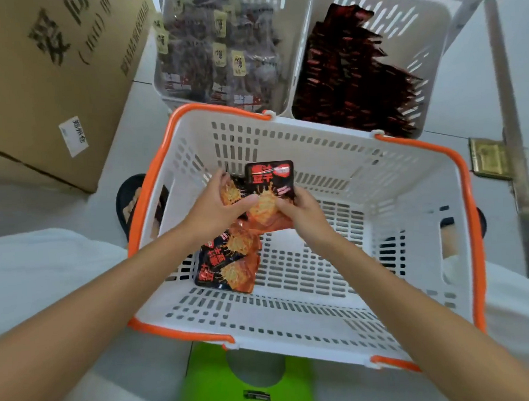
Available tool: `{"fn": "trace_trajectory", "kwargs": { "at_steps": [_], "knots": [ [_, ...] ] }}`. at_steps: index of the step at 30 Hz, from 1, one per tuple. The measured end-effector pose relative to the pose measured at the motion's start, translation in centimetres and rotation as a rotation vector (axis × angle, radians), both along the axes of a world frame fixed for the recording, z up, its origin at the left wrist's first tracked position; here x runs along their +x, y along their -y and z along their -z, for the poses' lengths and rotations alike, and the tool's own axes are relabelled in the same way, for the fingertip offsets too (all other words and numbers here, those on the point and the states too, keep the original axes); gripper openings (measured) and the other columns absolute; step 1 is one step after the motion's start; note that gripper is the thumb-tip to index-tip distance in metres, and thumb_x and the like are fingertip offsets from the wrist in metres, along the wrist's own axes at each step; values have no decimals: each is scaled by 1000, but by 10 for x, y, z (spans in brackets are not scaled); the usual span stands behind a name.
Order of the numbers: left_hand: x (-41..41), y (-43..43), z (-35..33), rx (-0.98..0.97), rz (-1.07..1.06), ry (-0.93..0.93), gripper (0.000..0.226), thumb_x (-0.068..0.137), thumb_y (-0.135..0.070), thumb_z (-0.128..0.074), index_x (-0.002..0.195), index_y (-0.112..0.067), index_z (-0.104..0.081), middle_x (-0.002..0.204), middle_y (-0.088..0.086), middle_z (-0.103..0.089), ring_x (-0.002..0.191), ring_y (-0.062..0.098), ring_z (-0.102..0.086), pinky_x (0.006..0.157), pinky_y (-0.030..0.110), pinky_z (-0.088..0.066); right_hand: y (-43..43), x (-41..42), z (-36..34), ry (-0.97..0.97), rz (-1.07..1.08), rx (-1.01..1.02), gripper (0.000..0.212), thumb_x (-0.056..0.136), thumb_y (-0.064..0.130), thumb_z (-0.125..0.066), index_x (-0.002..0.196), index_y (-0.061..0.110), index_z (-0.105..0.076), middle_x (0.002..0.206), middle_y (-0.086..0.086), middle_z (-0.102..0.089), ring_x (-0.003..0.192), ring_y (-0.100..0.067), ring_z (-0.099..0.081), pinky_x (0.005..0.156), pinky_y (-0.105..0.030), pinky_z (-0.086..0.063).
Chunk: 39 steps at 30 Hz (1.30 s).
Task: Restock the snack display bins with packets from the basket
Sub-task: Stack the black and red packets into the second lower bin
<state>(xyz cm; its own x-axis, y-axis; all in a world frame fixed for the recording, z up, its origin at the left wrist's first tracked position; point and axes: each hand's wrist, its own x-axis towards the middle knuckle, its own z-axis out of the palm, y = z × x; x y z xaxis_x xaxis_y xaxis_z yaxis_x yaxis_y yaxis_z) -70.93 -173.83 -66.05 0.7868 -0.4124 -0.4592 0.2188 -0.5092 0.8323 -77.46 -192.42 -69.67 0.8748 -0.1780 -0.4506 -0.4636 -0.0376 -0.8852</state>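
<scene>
Currently, left hand [217, 208] and right hand [303, 215] both grasp packets [270, 181] inside the basket [295, 325], judged light, slick, pliable; pinch sealed edges.

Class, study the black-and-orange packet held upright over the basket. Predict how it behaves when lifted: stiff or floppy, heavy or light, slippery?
Probably light: the right hand pinches the packet upright by its lower edge. Likely fairly stiff, since it stands flat without drooping. Its film looks glossy, so possibly slippery.
</scene>
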Motion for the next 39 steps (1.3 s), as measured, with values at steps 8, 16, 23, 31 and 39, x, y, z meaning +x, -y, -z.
{"fn": "trace_trajectory", "kwargs": {
  "at_steps": [8,16,23,31,39],
  "knots": [
    [27,-11,-18,-15,-309,103,9,98,-19,-60,97,-28,-62,92,-5,-69,83,12,-66,71,27,-54,-24,44,34,-3,-308,-565,51,98,30,-58,144,14,-43,149,-5,-44,139,-22,-37,114,-34,-28],
    [31,-22,-4,68,-254,74,23,107,-24,-41,92,-26,-60,93,-3,-67,87,14,-63,75,28,-50,-40,41,84,-175,138,-194,19,89,14,-71,107,14,-65,103,-6,-71,93,-21,-68,84,-40,-57],
    [36,-5,-5,-27,-223,-22,18,107,-31,-40,112,-27,-57,101,-11,-66,110,22,-62,99,39,-48,35,21,-4,94,-149,-248,26,95,5,-58,119,13,-65,106,2,-69,99,-11,-64,82,-23,-51],
    [13,18,-24,-183,28,-277,21,91,-13,-68,110,-20,-61,101,3,-74,97,25,-72,85,42,-60,34,41,-76,259,-227,-284,42,92,-2,-58,130,15,-61,124,8,-61,117,-3,-56,101,-29,-50],
    [5,43,-57,-470,-16,-339,30,100,-17,-54,130,-19,-54,112,6,-72,101,18,-71,81,35,-59,35,24,-95,268,-60,-82,55,87,12,-74,131,17,-41,119,-7,-62,107,-17,-65,88,-37,-56]
  ]
}}
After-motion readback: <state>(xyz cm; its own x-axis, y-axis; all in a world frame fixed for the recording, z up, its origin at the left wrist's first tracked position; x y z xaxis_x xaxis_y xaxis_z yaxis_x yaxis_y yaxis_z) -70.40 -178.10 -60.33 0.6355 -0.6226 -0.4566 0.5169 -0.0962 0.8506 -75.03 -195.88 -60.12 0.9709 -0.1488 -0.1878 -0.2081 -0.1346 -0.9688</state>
